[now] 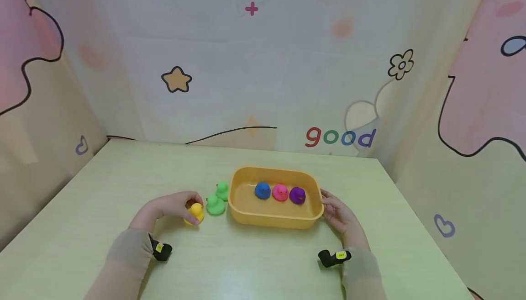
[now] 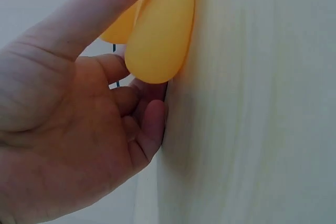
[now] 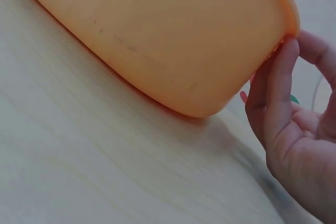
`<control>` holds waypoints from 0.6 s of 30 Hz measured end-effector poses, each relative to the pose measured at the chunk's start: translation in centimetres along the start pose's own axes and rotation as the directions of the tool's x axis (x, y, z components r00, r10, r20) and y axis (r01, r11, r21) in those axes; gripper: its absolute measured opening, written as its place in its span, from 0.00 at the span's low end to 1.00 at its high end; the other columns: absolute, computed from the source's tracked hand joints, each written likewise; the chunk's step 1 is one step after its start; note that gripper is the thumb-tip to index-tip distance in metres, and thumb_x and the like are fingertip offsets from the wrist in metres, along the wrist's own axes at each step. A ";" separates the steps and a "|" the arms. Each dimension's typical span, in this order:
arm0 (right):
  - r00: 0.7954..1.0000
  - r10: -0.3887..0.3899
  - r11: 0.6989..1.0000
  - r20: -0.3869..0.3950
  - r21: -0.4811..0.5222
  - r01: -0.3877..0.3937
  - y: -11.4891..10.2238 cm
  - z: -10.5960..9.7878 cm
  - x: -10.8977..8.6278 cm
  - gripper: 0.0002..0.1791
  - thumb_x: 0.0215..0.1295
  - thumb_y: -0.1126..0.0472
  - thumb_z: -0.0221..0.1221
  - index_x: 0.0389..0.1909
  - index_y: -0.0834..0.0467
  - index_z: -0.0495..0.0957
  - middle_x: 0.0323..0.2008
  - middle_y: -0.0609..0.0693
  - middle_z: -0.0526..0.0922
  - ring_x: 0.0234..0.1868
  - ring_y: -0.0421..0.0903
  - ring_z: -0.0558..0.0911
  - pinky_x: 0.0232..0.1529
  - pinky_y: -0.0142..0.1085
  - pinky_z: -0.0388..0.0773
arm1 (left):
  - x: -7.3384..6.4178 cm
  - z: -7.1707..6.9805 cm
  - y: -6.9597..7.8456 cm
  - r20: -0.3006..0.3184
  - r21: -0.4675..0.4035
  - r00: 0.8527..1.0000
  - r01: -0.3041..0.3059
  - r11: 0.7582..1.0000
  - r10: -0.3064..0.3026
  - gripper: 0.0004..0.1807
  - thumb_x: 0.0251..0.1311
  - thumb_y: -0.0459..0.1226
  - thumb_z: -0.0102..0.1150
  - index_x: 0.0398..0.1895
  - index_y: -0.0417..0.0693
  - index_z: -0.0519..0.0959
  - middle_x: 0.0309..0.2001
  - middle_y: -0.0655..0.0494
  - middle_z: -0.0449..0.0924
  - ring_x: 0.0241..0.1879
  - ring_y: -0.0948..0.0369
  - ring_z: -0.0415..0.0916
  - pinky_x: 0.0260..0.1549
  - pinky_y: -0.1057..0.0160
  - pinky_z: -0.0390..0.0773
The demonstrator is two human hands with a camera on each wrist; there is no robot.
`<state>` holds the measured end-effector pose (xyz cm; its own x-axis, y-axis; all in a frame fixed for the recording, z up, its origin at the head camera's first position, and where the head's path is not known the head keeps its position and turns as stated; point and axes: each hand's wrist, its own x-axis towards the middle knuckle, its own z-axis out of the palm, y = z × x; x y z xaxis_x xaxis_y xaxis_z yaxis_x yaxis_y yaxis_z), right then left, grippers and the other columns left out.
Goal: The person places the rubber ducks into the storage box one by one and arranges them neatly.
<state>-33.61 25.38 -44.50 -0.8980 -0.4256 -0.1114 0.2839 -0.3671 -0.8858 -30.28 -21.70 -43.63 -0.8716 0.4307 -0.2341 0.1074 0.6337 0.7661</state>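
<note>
At the left of the head view, my left hand [image 1: 177, 205] holds a yellow rubber duck [image 1: 197, 210] between thumb and fingers, low at the tabletop. The left wrist view shows the smooth base of this yellow duck [image 2: 161, 30] turned partly sideways. Just to its right sit two green rubber ducks [image 1: 215, 205], beside a yellow-orange plastic bin [image 1: 267, 220]. Inside the bin stand a blue duck [image 1: 262, 190], a pink duck [image 1: 280, 192] and a purple duck [image 1: 297, 195] in a row. My right hand [image 1: 340, 213] grips the bin's right end at the rim.
A pale wood-grain table [image 1: 246, 263] carries everything. Printed cloth [image 1: 255, 62] surrounds it at the back and both sides. A black wrist camera [image 1: 161, 250] is strapped at the left cuff, and another black camera [image 1: 334, 257] at the right.
</note>
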 end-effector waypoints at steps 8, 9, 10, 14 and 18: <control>1.000 -0.003 0.999 0.021 0.037 0.003 0.3 -0.4 0.2 0.21 0.71 0.75 0.37 0.62 0.62 0.52 0.42 0.48 0.80 0.37 0.36 0.83 0.42 0.25 0.81 | 0.1 0.3 0.2 -0.021 -0.009 1.000 0.012 1.000 -0.012 0.21 0.48 0.36 0.74 0.41 0.41 0.73 0.38 0.54 0.71 0.41 0.57 0.66 0.43 0.62 0.66; 1.000 -0.004 0.999 0.025 0.042 0.003 0.3 -0.5 0.2 0.20 0.71 0.75 0.36 0.62 0.62 0.52 0.42 0.48 0.80 0.36 0.36 0.83 0.41 0.25 0.81 | 0.0 0.2 0.2 -0.024 -0.009 1.000 0.013 1.000 -0.013 0.21 0.48 0.36 0.74 0.41 0.41 0.73 0.37 0.54 0.71 0.41 0.57 0.66 0.43 0.62 0.66; 1.000 -0.003 0.998 0.024 0.056 0.001 0.4 -0.6 0.3 0.20 0.71 0.75 0.36 0.61 0.61 0.52 0.42 0.48 0.80 0.36 0.37 0.83 0.40 0.25 0.82 | 0.0 0.2 0.2 -0.029 -0.010 1.000 0.012 1.000 -0.012 0.20 0.48 0.36 0.74 0.41 0.41 0.74 0.37 0.54 0.71 0.41 0.57 0.66 0.42 0.62 0.66; 1.000 -0.012 0.998 0.022 0.066 0.011 0.7 -1.0 0.6 0.20 0.71 0.75 0.35 0.61 0.62 0.53 0.42 0.49 0.80 0.36 0.37 0.83 0.39 0.26 0.82 | -0.1 0.0 0.1 -0.055 -0.039 0.998 0.018 0.999 -0.020 0.19 0.48 0.36 0.74 0.41 0.42 0.76 0.39 0.54 0.72 0.42 0.56 0.67 0.44 0.61 0.66; 0.999 -0.028 0.999 0.022 0.043 0.027 0.8 -1.3 0.8 0.20 0.71 0.75 0.36 0.62 0.62 0.53 0.43 0.48 0.80 0.36 0.36 0.83 0.40 0.25 0.81 | -0.2 -0.3 0.0 -0.088 -0.085 0.996 0.006 0.996 -0.013 0.19 0.49 0.36 0.73 0.43 0.41 0.77 0.41 0.53 0.75 0.44 0.56 0.68 0.47 0.60 0.66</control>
<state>-34.54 25.78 -45.92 -0.8981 -0.4330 -0.0771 0.2741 -0.4139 -0.8681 -30.24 -22.01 -43.38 -0.9118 0.3637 -0.1905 0.0613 0.5794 0.8127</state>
